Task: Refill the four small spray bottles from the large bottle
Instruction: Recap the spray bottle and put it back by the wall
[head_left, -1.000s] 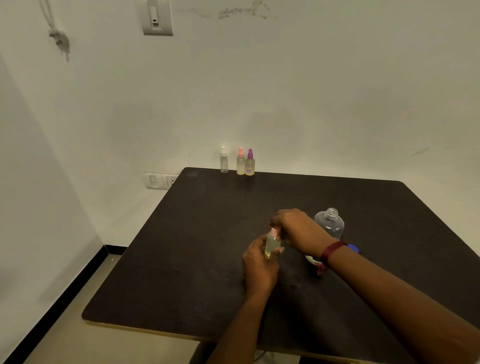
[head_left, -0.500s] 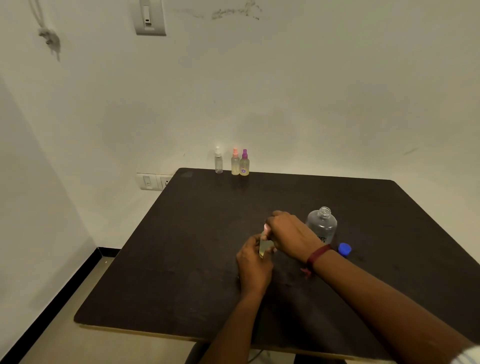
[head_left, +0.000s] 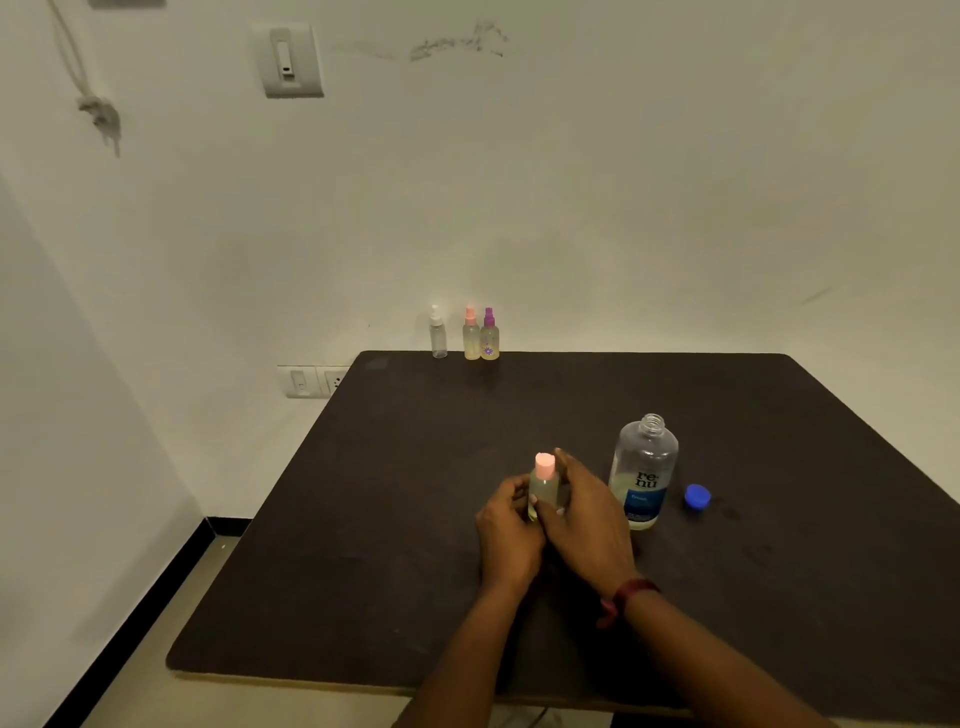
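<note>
Pink-capped small spray bottle (head_left: 543, 483) sits upright, clamped between left hand (head_left: 506, 525) and right hand (head_left: 587, 512); uncapped large bottle (head_left: 643, 470) waits just beyond the right, likely for pouring.

Dark table (head_left: 415, 519) in front of me, set against a pale wall (head_left: 623, 208). Switch plate (head_left: 291, 60) high up, scuff marks (head_left: 457, 44) to its right, knotted cord (head_left: 96, 111) hanging at left. Socket & switch panel (head_left: 311, 381) just left of table's far corner, black skirting (head_left: 156, 597) along floor
</note>
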